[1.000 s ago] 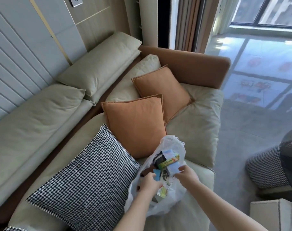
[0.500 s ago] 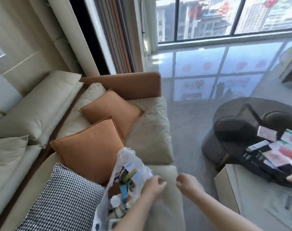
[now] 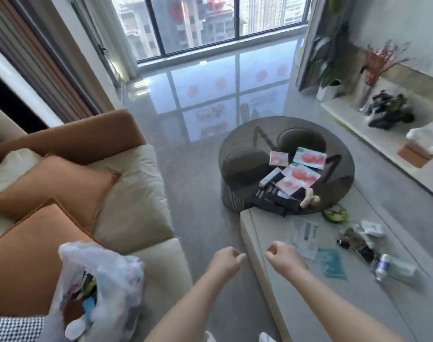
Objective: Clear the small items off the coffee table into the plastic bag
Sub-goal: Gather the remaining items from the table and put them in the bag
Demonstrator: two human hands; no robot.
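1. Two tables take up the right side: a long pale coffee table (image 3: 272, 233) running toward the viewer, and past its far end a round dark table (image 3: 245, 134) with pink-printed packets and dark boxes on it.
2. On the left stands a cream sofa (image 3: 136, 193) with two orange cushions (image 3: 50, 178) and a houndstooth cushion (image 3: 13, 328) at the bottom edge.
3. A white plastic bag (image 3: 116, 270) sits on the sofa seat against the nearer orange cushion, mouth open, with coloured packets visible inside; neither hand touches it.
4. Small items lie scattered on the coffee table's near half: a clear bottle (image 3: 395, 267) on its side, a teal packet (image 3: 331, 262), white sachets (image 3: 305, 236), a crumpled wrapper pile (image 3: 358, 235) and a green pouch (image 3: 335, 213).
5. The left hand (image 3: 222, 261) hangs over the floor between sofa and table, fingers curled in, holding nothing.
6. The right hand (image 3: 282, 255) hovers over the table's near edge, fingers likewise curled and empty.
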